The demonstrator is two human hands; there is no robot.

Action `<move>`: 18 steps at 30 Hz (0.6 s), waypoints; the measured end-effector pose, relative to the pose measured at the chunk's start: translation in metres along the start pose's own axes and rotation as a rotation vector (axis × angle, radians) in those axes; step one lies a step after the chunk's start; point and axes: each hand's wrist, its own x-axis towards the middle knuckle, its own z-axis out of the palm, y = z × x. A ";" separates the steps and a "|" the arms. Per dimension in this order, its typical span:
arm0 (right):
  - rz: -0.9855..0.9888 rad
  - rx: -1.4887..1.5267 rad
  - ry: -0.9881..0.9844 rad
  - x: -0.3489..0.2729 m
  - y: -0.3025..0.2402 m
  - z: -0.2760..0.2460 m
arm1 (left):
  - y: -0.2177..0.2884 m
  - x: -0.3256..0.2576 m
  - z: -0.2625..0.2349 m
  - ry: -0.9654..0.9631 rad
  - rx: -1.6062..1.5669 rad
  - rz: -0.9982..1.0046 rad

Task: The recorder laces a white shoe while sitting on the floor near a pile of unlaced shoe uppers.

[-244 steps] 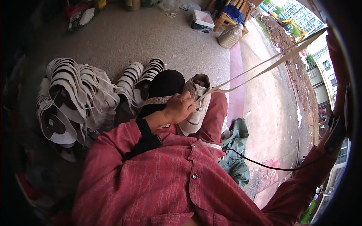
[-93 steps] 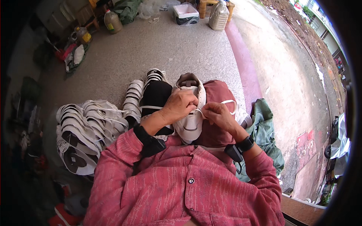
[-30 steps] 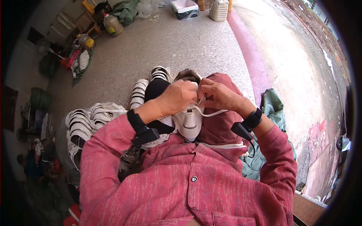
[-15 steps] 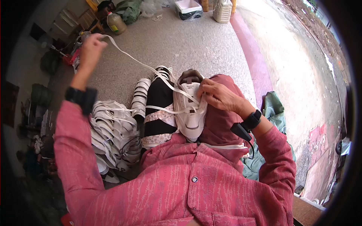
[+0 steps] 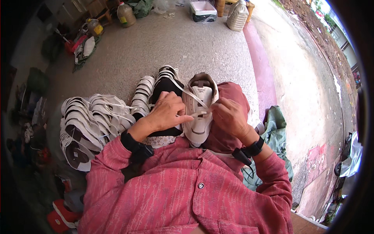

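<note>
A cream shoe [image 5: 198,131] with brown lining rests on my lap, toe toward me. A loose white shoelace [image 5: 196,98] slants across its tongue toward my right hand. My right hand [image 5: 230,118] is closed, pinching the lace at the shoe's right eyelet edge. My left hand [image 5: 168,112] is at the shoe's left side, fingers curled and thumb reaching over the front, where a short stretch of lace shows. Its fingertips are partly hidden, but they seem closed on that lace. Beneath the left hand is a black covering [image 5: 165,89] on my left leg.
Nested shoe uppers [image 5: 80,121] with white laces are piled to my left; another stack [image 5: 143,90] is beside my left leg. Green cloth [image 5: 276,128] lies to my right. Farther off stand a white box [image 5: 202,8], a plastic jug [image 5: 237,16] and bottles [image 5: 126,15].
My left hand has come down from the far left, where it held the lace stretched out, to the shoe's left side. My right hand has shifted slightly toward me along the shoe's right edge.
</note>
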 end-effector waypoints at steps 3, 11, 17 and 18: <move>0.103 -0.133 0.149 -0.002 0.000 0.011 | 0.006 0.006 0.001 -0.250 0.025 -0.056; 0.155 -0.144 0.079 -0.007 0.006 0.014 | 0.016 0.015 0.005 -0.367 -0.292 -0.519; 0.218 0.037 -0.039 -0.012 0.003 0.002 | -0.003 0.012 -0.004 -0.050 -0.225 -0.129; 0.221 0.035 -0.035 -0.012 0.005 0.002 | -0.005 0.014 -0.006 -0.053 -0.224 -0.125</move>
